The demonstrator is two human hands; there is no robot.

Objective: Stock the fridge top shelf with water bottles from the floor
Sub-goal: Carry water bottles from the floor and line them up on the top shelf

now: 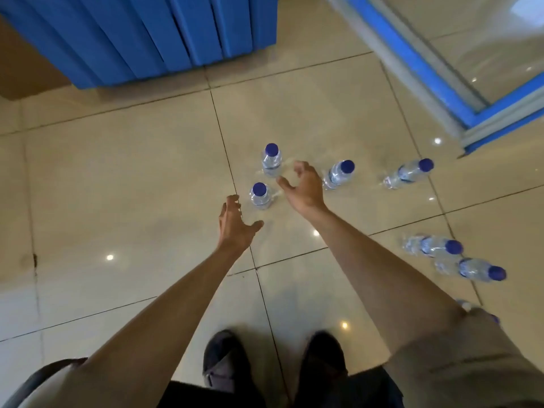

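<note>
head view: left hand (235,225) fingers spread, empty, just beside near bottle (260,195). right hand (303,187) fingers loosely curled, apart, empty, between far bottle (271,160) and 3rd bottle (338,173). all upright on tiled floor (132,172); blue fridge (141,36) beyond.

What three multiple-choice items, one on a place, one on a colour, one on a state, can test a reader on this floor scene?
1. Where do the water bottles stand?
A. on a shelf
B. on the tiled floor
C. in a crate

2. What colour are the caps?
A. red
B. white
C. dark blue

3. What does the left hand hold?
A. nothing
B. a bottle
C. a cap

Key: 1 B, bottles stand on tiles. 2 C, every visible cap is dark blue. 3 A, its fingers are spread beside the nearest bottle, not touching it.
</note>
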